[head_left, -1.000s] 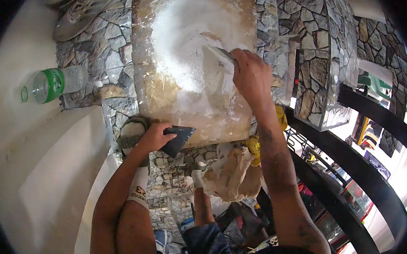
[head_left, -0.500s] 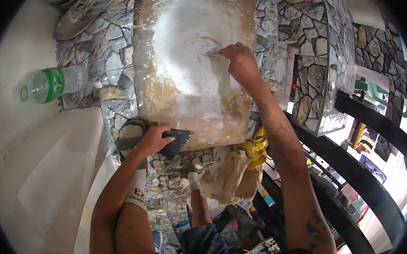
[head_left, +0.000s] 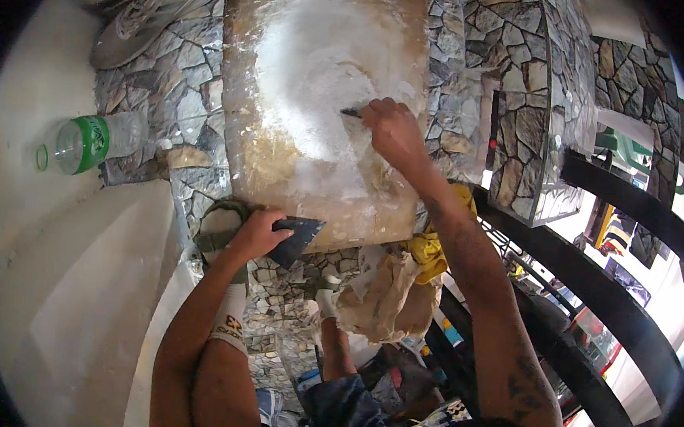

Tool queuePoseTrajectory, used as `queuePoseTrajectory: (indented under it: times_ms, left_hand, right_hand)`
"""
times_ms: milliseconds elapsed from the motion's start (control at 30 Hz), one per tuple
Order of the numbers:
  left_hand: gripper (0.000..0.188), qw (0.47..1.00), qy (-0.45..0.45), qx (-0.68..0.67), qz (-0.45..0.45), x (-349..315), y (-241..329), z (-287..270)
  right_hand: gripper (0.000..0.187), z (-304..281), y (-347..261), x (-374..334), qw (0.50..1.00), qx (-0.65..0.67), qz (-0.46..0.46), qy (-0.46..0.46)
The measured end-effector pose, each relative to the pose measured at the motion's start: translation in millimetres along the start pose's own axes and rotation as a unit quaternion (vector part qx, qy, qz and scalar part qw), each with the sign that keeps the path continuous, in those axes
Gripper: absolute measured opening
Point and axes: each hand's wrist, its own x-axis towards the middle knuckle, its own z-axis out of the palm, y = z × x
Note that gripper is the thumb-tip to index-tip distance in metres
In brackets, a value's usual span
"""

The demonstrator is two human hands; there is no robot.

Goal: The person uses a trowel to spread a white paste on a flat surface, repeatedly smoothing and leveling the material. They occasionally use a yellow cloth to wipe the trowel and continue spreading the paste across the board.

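A worn brown board (head_left: 321,222) lies in front of me, with a heap of white powder or paste (head_left: 300,76) spread over its middle. My right hand (head_left: 395,131) is closed over the right part of the heap, gripping a small scraper (head_left: 351,112); only its dark end shows past the fingers. At the board's near left corner, my left hand (head_left: 258,235) holds a dark, flat putty knife (head_left: 298,242). Its wide blade points right, by the near edge of the board.
A clear plastic bottle (head_left: 93,144) with a green label lies at left, and worn shoes (head_left: 154,14) at far left. Near the board's right corner are a yellow cloth (head_left: 428,257) and a torn brown paper bag (head_left: 391,300). Black railing bars (head_left: 584,266) run along the right.
My right hand has moved toward me and slightly left over the white heap, scraper still in its grip. Fresh curved marks show in the heap. My left hand has stayed put.
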Motion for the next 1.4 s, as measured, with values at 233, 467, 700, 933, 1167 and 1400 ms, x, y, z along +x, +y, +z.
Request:
queuePoseTrajectory:
  times_ms: [233, 467, 700, 933, 1167, 1400]
  left_hand:
    - [0.029, 1.000, 0.002, -0.006, -0.012, -2.2, -1.4, -1.5]
    - [0.029, 0.999, 0.028, 0.022, -0.004, -4.3, 5.3, -2.2]
    - [0.028, 1.000, 0.014, 0.002, -0.018, -9.3, -11.9, -1.2]
    - [0.030, 0.999, 0.000, -0.020, -0.027, -3.5, 4.9, -0.7]
    - [0.030, 1.000, 0.015, -0.011, 0.010, -0.5, -2.6, -1.3]
    - [0.030, 1.000, 0.024, 0.004, -0.002, -5.7, 2.9, -3.3]
  right_hand:
    - [0.017, -0.2, 8.2, 20.2, 0.999, 0.004, 0.019, 0.047]
    - [0.021, -2.3, 15.3, 22.3, 0.999, 0.022, -0.010, 0.043]
    - [0.021, -0.6, 4.5, 23.6, 0.999, 0.014, -0.036, 0.021]
    - [0.024, 8.8, 2.6, 13.9, 0.998, 0.016, -0.010, 0.058]
    - [0.024, 9.6, 7.6, 27.5, 0.999, -0.017, 0.028, 0.031]
    - [0.023, -7.0, 6.9, 40.7, 0.997, -0.039, -0.034, 0.052]
